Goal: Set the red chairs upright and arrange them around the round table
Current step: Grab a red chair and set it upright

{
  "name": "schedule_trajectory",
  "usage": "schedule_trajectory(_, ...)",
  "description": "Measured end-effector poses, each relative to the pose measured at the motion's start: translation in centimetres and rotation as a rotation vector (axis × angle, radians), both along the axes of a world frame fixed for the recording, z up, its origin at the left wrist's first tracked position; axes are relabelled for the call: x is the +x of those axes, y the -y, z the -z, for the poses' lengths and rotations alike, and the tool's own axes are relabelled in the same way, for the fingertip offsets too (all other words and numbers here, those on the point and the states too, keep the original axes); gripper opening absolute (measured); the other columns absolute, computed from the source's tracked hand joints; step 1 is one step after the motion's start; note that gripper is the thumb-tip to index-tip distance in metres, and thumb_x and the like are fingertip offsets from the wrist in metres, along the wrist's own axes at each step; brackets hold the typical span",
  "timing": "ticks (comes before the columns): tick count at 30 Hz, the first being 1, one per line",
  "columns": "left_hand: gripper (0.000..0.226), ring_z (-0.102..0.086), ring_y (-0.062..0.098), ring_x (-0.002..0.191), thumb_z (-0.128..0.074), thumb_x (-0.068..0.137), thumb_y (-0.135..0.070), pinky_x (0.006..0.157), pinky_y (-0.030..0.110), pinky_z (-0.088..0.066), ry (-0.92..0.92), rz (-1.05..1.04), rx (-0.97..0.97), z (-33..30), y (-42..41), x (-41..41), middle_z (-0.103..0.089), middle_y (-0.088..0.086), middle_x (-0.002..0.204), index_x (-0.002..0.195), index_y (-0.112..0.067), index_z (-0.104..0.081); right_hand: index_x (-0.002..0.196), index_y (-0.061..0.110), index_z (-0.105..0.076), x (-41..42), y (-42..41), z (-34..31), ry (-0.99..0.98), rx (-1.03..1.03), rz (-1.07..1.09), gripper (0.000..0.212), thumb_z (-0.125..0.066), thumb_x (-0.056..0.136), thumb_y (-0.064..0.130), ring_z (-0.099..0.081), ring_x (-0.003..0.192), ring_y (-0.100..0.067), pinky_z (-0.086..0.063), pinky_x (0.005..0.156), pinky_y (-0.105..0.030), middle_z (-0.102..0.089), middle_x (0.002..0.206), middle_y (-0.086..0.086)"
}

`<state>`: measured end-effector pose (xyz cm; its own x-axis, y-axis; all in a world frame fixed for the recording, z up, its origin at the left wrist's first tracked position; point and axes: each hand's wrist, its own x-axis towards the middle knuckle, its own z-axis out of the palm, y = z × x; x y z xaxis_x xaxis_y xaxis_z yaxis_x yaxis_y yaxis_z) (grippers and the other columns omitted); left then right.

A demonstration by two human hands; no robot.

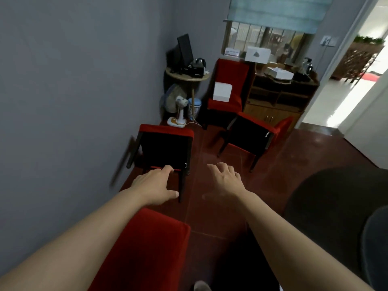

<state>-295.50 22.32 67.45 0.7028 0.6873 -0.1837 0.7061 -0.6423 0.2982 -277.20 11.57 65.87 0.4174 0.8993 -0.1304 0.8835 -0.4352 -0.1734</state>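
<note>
**A:** Going left to right, what lies nearest the hands?

**B:** The tipped red upholstered chair with dark wooden legs (165,148) by the grey wall, at about eleven o'clock from the person. It lies overturned, its black underside showing, its legs pointing back toward the camera. The left hand (156,184) is right at its near edge, fingers straight and relaxed, gripping nothing; fingertips seem to touch the frame, though I cannot be sure.

**A:** And the right hand?

**B:** The right hand (225,177) hovers over bare floor at twelve o'clock, fingers spread loosely, holding nothing. It sits between that chair and a second overturned red chair (252,133) at one o'clock, well apart from it.

**A:** So which hand leads?

**B:** The left, I judge; the right would need to swing toward ten o'clock to share the lift.

**A:** The table?

**B:** A dark round tabletop (327,206) edges in at four o'clock, behind the reach.
</note>
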Motion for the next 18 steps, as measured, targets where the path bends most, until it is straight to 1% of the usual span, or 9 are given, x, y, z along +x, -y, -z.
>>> schedule_trajectory(6,0.077,-0.051,0.024,0.120,-0.066,0.082,-0.049,0.098,0.043,-0.044,0.024,-0.172,-0.015,0.6,-7.7,3.6,-0.049,0.005,0.135,0.143,-0.022,-0.028,0.148,0.027,-0.020,6.6,-12.2,0.4,0.028,0.027,-0.153,0.097,-0.074,0.071,0.051,-0.022,0.138,-0.031,-0.024,0.112,-0.049,-0.023,0.151,-0.010)
schedule_trajectory(10,0.079,-0.051,0.025,0.120,-0.066,0.082,-0.049,0.097,0.043,-0.045,0.019,-0.284,-0.051,0.6,-12.6,9.5,-0.048,0.007,0.136,0.145,-0.024,-0.025,0.150,0.025,-0.017,12.7,-19.4,0.6,-0.001,0.001,-0.252,0.099,-0.073,0.071,0.049,-0.021,0.139,-0.032,-0.024,0.113,-0.049,-0.020,0.152,-0.011)
schedule_trajectory(15,0.080,-0.053,0.025,0.117,-0.065,0.082,-0.050,0.094,0.041,-0.046,-0.020,-0.343,-0.030,0.0,-17.1,15.5,-0.050,0.007,0.133,0.145,-0.025,-0.022,0.150,0.024,-0.017,18.7,-24.6,0.5,-0.010,0.007,-0.293,0.098,-0.073,0.073,0.049,-0.021,0.139,-0.031,-0.024,0.113,-0.049,-0.022,0.151,-0.012)
schedule_trajectory(18,0.082,-0.050,0.025,0.120,-0.065,0.082,-0.051,0.095,0.040,-0.045,-0.057,-0.346,-0.046,0.1,-19.4,18.4,-0.047,0.007,0.136,0.146,-0.026,-0.021,0.150,0.024,-0.017,21.6,-26.6,0.8,-0.028,0.006,-0.283,0.098,-0.072,0.072,0.049,-0.021,0.138,-0.032,-0.024,0.113,-0.048,-0.022,0.150,-0.012)
